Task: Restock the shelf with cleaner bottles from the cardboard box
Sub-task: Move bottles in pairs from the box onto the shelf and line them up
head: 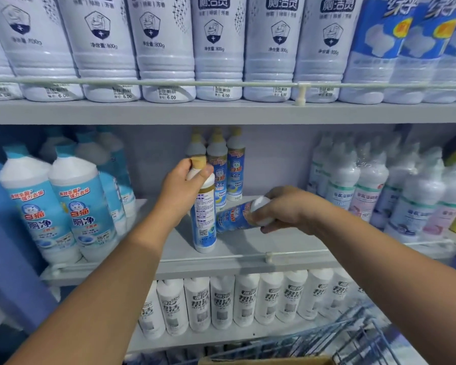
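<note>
My left hand [181, 191] grips the neck of a slim blue-and-white cleaner bottle with a yellow cap [204, 219], which stands upright on the middle shelf [248, 248]. My right hand [282, 209] holds a second bottle of the same kind [234, 217] by its top; it lies tilted, its base against the upright bottle. Behind them stand several matching yellow-capped bottles [234, 169] at the back of the shelf. A strip of the cardboard box [266, 360] shows at the bottom edge.
Large white-and-teal bottles [63, 206] fill the shelf's left side, shrink-wrapped white bottles [366, 185] the right. The shelf has a low front rail [267, 255]. White bottles line the shelves above [219, 48] and below [221, 301]. A blue wire basket [353, 335] sits at lower right.
</note>
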A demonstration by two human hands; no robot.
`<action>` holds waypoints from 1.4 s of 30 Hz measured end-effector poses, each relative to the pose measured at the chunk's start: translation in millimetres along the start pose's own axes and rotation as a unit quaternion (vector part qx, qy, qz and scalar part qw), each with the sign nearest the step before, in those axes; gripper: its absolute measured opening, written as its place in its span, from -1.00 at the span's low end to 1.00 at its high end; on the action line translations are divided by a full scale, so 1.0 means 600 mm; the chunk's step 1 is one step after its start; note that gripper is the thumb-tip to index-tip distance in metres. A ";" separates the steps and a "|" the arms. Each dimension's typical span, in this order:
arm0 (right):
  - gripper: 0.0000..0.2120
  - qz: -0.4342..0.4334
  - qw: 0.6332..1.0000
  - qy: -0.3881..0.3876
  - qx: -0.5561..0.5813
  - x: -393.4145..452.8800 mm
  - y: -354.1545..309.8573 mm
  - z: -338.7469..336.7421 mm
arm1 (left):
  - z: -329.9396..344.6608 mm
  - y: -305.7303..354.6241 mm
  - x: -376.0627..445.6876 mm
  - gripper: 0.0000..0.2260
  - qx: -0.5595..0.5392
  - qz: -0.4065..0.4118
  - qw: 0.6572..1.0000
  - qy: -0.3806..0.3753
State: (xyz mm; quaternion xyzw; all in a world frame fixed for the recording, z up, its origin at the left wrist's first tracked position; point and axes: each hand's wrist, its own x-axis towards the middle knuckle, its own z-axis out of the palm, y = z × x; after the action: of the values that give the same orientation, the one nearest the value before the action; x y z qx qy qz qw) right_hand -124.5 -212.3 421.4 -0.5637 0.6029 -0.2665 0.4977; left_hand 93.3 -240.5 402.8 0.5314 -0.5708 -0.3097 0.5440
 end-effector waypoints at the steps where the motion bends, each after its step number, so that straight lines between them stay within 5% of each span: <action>1: -0.67 -0.028 0.999 0.040 -0.018 0.002 -0.003 0.000 | 0.001 -0.005 -0.006 -0.79 0.021 0.002 1.000 -0.016; 5: -0.66 -0.137 0.979 0.138 -0.058 0.009 -0.013 0.002 | 0.006 -0.042 -0.028 -0.50 0.000 -0.003 0.999 -0.038; 9: -0.53 -0.191 0.965 0.167 -0.061 0.028 -0.019 0.006 | 0.013 -0.041 -0.040 -0.45 0.002 -0.002 1.000 -0.013; 17: -0.55 -0.235 0.964 0.120 0.022 0.057 0.041 0.053 | 0.014 -0.106 -0.066 -0.64 -0.011 -0.053 0.998 -0.023; 23: -0.50 -0.215 0.971 0.095 0.038 0.074 0.122 0.100 | -0.002 -0.110 -0.067 -0.68 -0.011 -0.059 0.992 -0.107; 26: -0.54 -0.223 0.970 0.081 0.049 0.082 0.133 0.117 | 0.009 -0.117 -0.072 -0.36 0.111 -0.003 0.994 -0.020; 28: -0.55 -0.216 0.973 0.072 0.043 0.089 0.134 0.124 | 0.016 -0.123 -0.072 -0.19 0.091 -0.020 0.995 0.021; 34: -0.55 -0.203 0.977 0.062 0.024 0.095 0.136 0.136 | -0.012 -0.141 -0.063 -0.56 0.000 -0.040 0.999 0.001; 38: -0.50 -0.183 0.981 0.057 -0.024 0.095 0.151 0.149 | -0.023 -0.148 -0.070 -0.54 -0.019 -0.054 0.995 -0.077; 42: -0.47 -0.166 0.982 0.064 -0.059 0.092 0.148 0.157 | -0.016 -0.160 -0.076 -0.49 0.059 -0.044 0.997 -0.015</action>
State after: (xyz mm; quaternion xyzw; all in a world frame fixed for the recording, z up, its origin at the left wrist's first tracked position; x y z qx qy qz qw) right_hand -69.1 -222.4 292.3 -0.6659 0.5464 -0.3452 0.3726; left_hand 120.8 -218.5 302.2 0.5824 -0.5727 -0.3068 0.4886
